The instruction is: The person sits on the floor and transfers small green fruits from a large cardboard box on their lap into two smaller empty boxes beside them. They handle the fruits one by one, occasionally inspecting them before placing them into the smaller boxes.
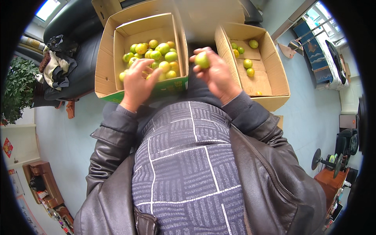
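Observation:
My right hand is raised between two cardboard boxes, fingertips around one round green fruit that looks like citrus. On the left, my left hand reaches over the near wall of the fuller cardboard box, its fingers bent and apart. Beneath those fingers lies a heap of green, yellow and orange fruits; the hand hides part of the heap. I cannot tell whether its fingertips touch any. In the right cardboard box several smaller fruits are scattered across the bottom.
A black sofa with heaped clothes stands at the left, a leafy potted plant beside it. Behind the boxes, something pale is blurred. A long-handled dustpan stands at the far right. Lower right is a wooden table.

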### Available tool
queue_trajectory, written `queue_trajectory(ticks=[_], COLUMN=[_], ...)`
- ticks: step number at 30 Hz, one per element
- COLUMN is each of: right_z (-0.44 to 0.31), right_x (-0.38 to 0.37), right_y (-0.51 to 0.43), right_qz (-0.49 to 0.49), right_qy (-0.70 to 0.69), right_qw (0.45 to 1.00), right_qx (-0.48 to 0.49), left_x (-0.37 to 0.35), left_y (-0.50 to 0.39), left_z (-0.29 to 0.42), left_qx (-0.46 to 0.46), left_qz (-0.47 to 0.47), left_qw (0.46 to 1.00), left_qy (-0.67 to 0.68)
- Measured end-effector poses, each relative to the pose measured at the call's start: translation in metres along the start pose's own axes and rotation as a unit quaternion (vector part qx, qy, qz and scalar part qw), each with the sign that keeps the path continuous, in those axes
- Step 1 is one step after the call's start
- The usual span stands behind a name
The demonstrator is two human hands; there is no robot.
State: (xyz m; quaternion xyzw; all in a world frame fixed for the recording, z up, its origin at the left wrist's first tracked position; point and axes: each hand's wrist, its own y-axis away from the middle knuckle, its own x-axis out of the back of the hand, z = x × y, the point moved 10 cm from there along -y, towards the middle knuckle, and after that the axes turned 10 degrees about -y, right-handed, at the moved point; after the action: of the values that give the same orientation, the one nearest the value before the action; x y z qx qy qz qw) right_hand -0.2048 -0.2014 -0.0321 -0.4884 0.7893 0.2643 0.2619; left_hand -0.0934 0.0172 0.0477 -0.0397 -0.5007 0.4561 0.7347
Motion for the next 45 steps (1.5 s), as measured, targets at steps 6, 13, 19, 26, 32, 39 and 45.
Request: queue_trajectory(ticks=[6, 13, 19, 26, 32, 39, 45], right_z=[-0.092, -0.117, -0.133, -0.148, -0.062, 0.111, 0.095], right_x=[0.215, 0.357, 0.363, 0.304, 0.172, 0.110, 0.109], right_y=[-0.042, -0.083, -0.121, -0.081, -0.093, -0.039, -0.043], right_qz=[0.287, 0.434, 0.326, 0.439, 0.182, 0.080, 0.014], right_qy=[0.019, 0.011, -0.068, -0.063, -0.125, 0.039, 0.038], right_qw=[0.956, 0.900, 0.934, 0.873, 0.970, 0.985, 0.990], right_qx=[0.065, 0.031, 0.131, 0.203, 0.098, -0.149, -0.132], left_x=[0.008, 0.002, 0.005, 0.003, 0.002, 0.001, 0.019], left_y=[0.003, 0.009, 0.011, 0.013, 0.016, 0.020, -0.038], left_z=[-0.097, -0.103, -0.106, -0.114, -0.128, -0.132, -0.132], left_qx=[0.129, 0.154, 0.170, 0.208, 0.242, 0.285, 0.192], left_qz=[0.009, 0.009, 0.007, -0.006, 0.021, 0.005, -0.101], left_qw=[0.986, 0.978, 0.980, 0.976, 0.970, 0.937, 0.976], left_qy=[-0.108, -0.142, -0.101, -0.066, 0.019, 0.204, 0.038])
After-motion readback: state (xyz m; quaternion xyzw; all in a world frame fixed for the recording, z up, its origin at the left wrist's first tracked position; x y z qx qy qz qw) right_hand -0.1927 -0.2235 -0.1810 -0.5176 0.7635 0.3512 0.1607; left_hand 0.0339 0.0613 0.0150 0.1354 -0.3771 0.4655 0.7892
